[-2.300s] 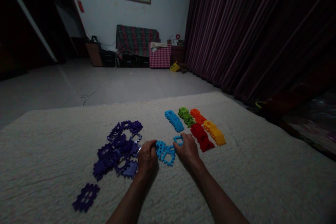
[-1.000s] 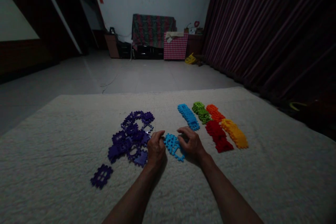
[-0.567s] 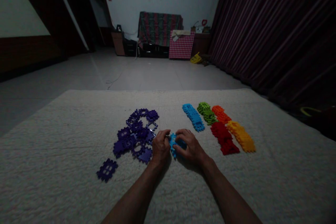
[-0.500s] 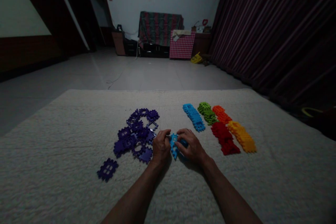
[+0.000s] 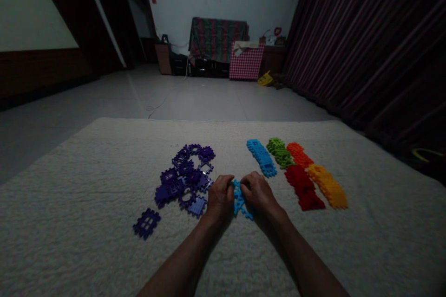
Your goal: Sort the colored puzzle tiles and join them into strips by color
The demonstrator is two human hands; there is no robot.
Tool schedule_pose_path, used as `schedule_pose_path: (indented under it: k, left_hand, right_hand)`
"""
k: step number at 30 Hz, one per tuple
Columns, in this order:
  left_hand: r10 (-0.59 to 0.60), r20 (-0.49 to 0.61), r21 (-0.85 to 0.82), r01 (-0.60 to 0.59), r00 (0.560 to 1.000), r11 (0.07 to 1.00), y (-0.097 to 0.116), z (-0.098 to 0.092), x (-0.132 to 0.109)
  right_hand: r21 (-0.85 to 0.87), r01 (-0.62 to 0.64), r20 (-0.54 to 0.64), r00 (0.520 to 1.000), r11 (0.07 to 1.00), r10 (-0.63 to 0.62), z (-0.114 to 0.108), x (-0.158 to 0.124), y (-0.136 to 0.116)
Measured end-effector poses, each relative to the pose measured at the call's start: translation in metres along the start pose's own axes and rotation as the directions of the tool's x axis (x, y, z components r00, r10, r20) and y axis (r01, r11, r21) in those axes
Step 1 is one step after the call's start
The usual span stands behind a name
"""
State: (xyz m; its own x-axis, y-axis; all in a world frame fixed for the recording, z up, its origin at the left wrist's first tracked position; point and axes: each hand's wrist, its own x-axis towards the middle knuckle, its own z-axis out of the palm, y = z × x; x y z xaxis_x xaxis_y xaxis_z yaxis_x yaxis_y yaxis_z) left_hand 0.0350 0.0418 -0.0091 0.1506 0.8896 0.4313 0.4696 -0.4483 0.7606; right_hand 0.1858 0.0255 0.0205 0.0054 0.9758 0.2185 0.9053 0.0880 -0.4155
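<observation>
Light blue interlocking toy tiles (image 5: pixel 239 200) with notched edges are gripped between my two hands, just above or on the pale bedspread. My left hand (image 5: pixel 221 195) has its fingers closed on the left side of them. On the right side, my right hand (image 5: pixel 258 191) pinches them with thumb and fingers. Parts of the tiles are hidden by the fingers. Left of my hands lies a loose heap of dark purple tiles (image 5: pixel 186 172). A single purple tile (image 5: pixel 147 223) lies apart, nearer to me.
Right of my hands are rows of overlapping tiles: light blue (image 5: pixel 261 158), green (image 5: pixel 279 153), orange (image 5: pixel 299 154), red (image 5: pixel 304 188) and yellow (image 5: pixel 327 185). The pale quilted bedspread (image 5: pixel 104 260) lies beneath everything. Beyond its far edge are a tiled floor, cloth-covered furniture (image 5: pixel 219 39) and dark curtains (image 5: pixel 348 32).
The blue tiles in my hands have been turned or spread, and a lower piece now angles out to the right. The whole view has shifted slightly.
</observation>
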Motion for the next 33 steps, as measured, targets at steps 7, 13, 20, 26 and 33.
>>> schedule_pose_path:
  k: [7,13,20,26,33]
  left_hand:
    - [0.011,0.004,-0.016,-0.011,1.0,1.0,0.0,0.0,0.0]
    - [-0.047,-0.02,-0.029,0.047,0.999,0.998,0.007,-0.004,0.002]
    - [-0.086,-0.01,-0.028,0.086,0.996,0.996,0.009,-0.007,0.005]
    - [-0.131,-0.009,-0.121,0.129,0.991,0.984,0.013,-0.009,0.005]
    - [-0.177,-0.048,-0.23,0.161,0.983,0.96,0.011,-0.009,0.004]
  right_hand:
    - [-0.035,0.01,0.026,1.0,0.999,-0.009,0.0,-0.003,-0.001]
    - [0.233,0.04,-0.127,0.992,0.972,-0.011,0.003,0.002,0.002]
    - [0.43,0.151,-0.355,0.935,0.89,0.013,0.005,0.006,-0.003]
    - [0.532,0.08,-0.341,0.931,0.843,0.127,0.007,0.007,-0.003]
    - [0.619,0.086,-0.256,0.962,0.781,0.097,0.005,0.003,-0.009]
